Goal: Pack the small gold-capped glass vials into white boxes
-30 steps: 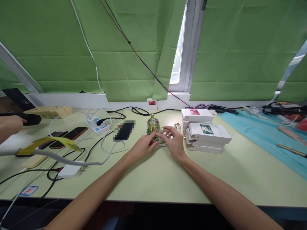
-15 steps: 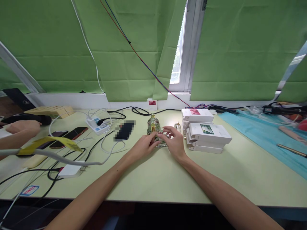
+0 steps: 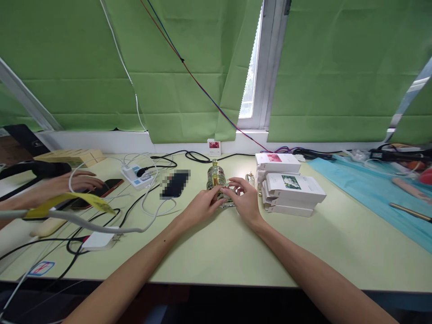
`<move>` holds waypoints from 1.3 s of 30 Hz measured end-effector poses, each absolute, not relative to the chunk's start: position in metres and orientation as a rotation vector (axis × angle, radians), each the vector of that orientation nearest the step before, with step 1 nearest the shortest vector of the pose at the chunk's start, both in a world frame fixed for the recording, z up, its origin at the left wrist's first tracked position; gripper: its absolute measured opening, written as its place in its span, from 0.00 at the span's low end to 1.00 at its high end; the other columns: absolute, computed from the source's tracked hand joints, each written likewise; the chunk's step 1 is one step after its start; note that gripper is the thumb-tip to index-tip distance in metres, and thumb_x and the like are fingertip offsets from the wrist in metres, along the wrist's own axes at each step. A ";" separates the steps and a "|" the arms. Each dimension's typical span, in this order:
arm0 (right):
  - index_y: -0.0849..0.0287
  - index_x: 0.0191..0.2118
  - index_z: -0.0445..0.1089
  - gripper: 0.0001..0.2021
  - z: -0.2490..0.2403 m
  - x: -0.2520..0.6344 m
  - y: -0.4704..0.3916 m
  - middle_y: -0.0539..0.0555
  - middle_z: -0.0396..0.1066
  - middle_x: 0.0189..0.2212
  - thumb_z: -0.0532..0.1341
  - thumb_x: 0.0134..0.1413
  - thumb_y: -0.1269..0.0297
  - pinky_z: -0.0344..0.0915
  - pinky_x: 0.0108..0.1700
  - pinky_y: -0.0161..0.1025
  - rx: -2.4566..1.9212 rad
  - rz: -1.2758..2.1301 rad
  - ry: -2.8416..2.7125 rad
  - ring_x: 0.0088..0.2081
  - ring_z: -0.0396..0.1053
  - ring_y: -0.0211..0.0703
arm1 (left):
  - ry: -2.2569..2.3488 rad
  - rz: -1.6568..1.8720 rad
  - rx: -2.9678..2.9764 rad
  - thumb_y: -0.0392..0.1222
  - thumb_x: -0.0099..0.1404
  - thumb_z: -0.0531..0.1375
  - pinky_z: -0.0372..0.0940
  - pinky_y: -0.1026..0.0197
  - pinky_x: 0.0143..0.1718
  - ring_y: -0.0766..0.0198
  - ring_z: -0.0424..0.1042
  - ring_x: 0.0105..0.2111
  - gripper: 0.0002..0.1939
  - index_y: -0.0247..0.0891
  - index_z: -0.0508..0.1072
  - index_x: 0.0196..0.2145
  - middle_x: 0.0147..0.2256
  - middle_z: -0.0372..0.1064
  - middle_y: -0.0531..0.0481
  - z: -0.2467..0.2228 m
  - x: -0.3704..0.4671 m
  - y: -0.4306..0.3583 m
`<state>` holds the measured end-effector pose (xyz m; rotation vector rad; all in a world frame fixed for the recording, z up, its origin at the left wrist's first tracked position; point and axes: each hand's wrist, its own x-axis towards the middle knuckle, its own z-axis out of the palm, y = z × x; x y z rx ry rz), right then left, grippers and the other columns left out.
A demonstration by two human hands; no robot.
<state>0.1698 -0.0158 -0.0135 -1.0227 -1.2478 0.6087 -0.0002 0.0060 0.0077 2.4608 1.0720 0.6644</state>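
Both of my hands meet over a clear glass bottle [image 3: 228, 204] on the table, which they partly cover. My left hand [image 3: 206, 203] has thumb and fingers closed on its left side. From the right, my right hand [image 3: 247, 201] curls its fingers onto the top of the same bottle. Just behind my fingers stands a ribbed glass bottle with a gold-coloured part [image 3: 215, 173]. A smaller glass bottle with a gold-coloured top [image 3: 250, 178] is partly hidden behind my right hand.
White boxes with flower pictures [image 3: 293, 189] are stacked to the right, beside blue sheeting [image 3: 357, 189]. On the left lie a partly blurred phone [image 3: 175, 184], a power strip [image 3: 137, 177], cables and a white adapter [image 3: 99, 238]. Another person's hand [image 3: 79, 182] is at the far left.
The other person's hand at the far left has moved right and opened out over the phones there. My own hands and the bottles have stayed in place.
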 end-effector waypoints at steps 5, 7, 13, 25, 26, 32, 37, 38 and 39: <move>0.56 0.41 0.75 0.16 -0.013 0.170 -0.015 0.55 0.80 0.37 0.70 0.48 0.55 0.66 0.38 0.42 -1.031 0.622 -1.243 0.40 0.76 0.49 | 1.073 0.668 2.465 0.48 0.72 0.54 0.52 0.64 0.28 0.65 0.62 0.23 0.14 0.39 0.70 0.49 0.23 0.65 0.57 0.006 -0.001 0.007; 0.56 0.42 0.75 0.16 -0.013 0.170 -0.016 0.55 0.80 0.37 0.70 0.48 0.55 0.66 0.38 0.42 -1.036 0.626 -1.248 0.39 0.75 0.48 | 1.072 0.670 2.458 0.48 0.72 0.54 0.53 0.64 0.28 0.65 0.62 0.24 0.15 0.38 0.70 0.50 0.24 0.66 0.56 0.006 -0.001 0.007; 0.55 0.43 0.75 0.16 -0.011 0.171 -0.018 0.54 0.79 0.39 0.71 0.46 0.58 0.67 0.38 0.42 -1.062 0.619 -1.274 0.39 0.73 0.48 | 1.093 0.663 2.457 0.49 0.72 0.54 0.54 0.64 0.28 0.64 0.63 0.24 0.19 0.38 0.69 0.55 0.24 0.67 0.56 0.005 -0.001 0.008; 0.57 0.48 0.71 0.17 0.002 0.176 -0.027 0.55 0.76 0.41 0.68 0.54 0.59 0.67 0.40 0.43 -1.065 0.267 -1.463 0.38 0.67 0.45 | 1.105 0.642 2.478 0.51 0.72 0.53 0.52 0.63 0.27 0.64 0.61 0.22 0.19 0.39 0.69 0.54 0.21 0.62 0.58 0.008 -0.002 0.004; 0.57 0.48 0.71 0.15 0.004 0.177 -0.027 0.55 0.76 0.40 0.66 0.57 0.59 0.67 0.40 0.43 -1.058 0.224 -1.457 0.38 0.67 0.45 | 1.106 0.643 2.483 0.51 0.72 0.53 0.52 0.63 0.27 0.64 0.61 0.22 0.19 0.39 0.69 0.54 0.21 0.63 0.58 0.008 -0.001 0.004; 0.58 0.46 0.70 0.08 0.009 0.188 -0.024 0.55 0.74 0.39 0.55 0.67 0.63 0.68 0.37 0.39 -1.021 0.001 -1.381 0.35 0.69 0.40 | 1.153 0.718 2.483 0.53 0.71 0.54 0.54 0.63 0.28 0.63 0.64 0.24 0.20 0.40 0.66 0.55 0.23 0.65 0.57 0.007 -0.001 0.004; 0.58 0.42 0.70 0.09 0.012 0.198 -0.020 0.54 0.74 0.36 0.53 0.69 0.63 0.69 0.38 0.37 -1.002 -0.121 -1.323 0.34 0.71 0.40 | 1.157 0.917 2.460 0.52 0.71 0.55 0.52 0.65 0.26 0.68 0.57 0.20 0.13 0.40 0.67 0.45 0.19 0.58 0.61 0.006 -0.002 0.005; 0.58 0.42 0.69 0.09 0.013 0.199 -0.020 0.53 0.74 0.35 0.53 0.69 0.63 0.69 0.37 0.37 -1.004 -0.130 -1.316 0.33 0.72 0.39 | 1.136 0.957 2.466 0.51 0.71 0.55 0.52 0.65 0.25 0.69 0.56 0.19 0.12 0.39 0.67 0.41 0.19 0.57 0.61 0.006 -0.003 0.005; 0.57 0.42 0.69 0.09 0.014 0.201 -0.020 0.52 0.74 0.33 0.53 0.69 0.63 0.69 0.37 0.36 -1.010 -0.135 -1.309 0.31 0.72 0.38 | 1.102 0.991 2.482 0.50 0.71 0.55 0.52 0.66 0.25 0.70 0.55 0.19 0.12 0.39 0.68 0.37 0.18 0.57 0.61 0.006 -0.002 0.004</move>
